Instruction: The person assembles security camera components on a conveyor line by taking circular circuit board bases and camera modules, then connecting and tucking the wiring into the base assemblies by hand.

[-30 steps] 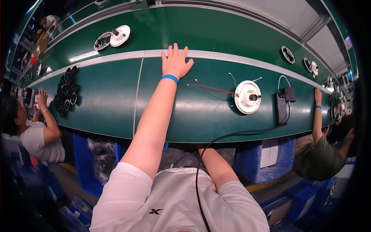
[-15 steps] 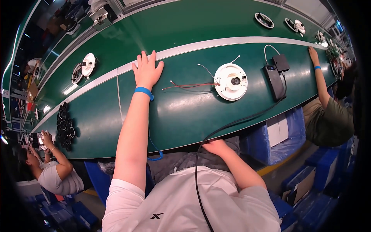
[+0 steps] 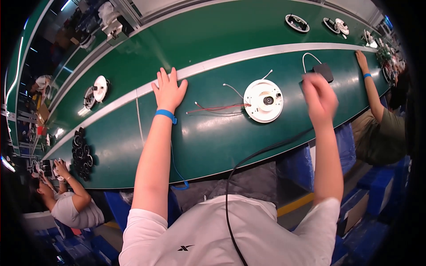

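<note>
My left hand lies flat with fingers spread near the pale strip across the green bench, holding nothing. A blue wrist strap with a thin blue cord is on that wrist. Right of it sits a round white camera base with a dark lens, its red, black and white wires lying out to the left and above. My right hand, smeared by motion, is raised by the small black box with the white cable. It covers the longer black device there, and its fingers are not clear.
A black cable runs over the bench edge and down my shirt. Black rings are heaped at left. White round housings stand on the far strip at left, others at far right. Co-workers sit on both sides.
My right hand has come up from below the bench edge to the black devices at right. My left hand stays spread on the bench. The view has shifted slightly.
</note>
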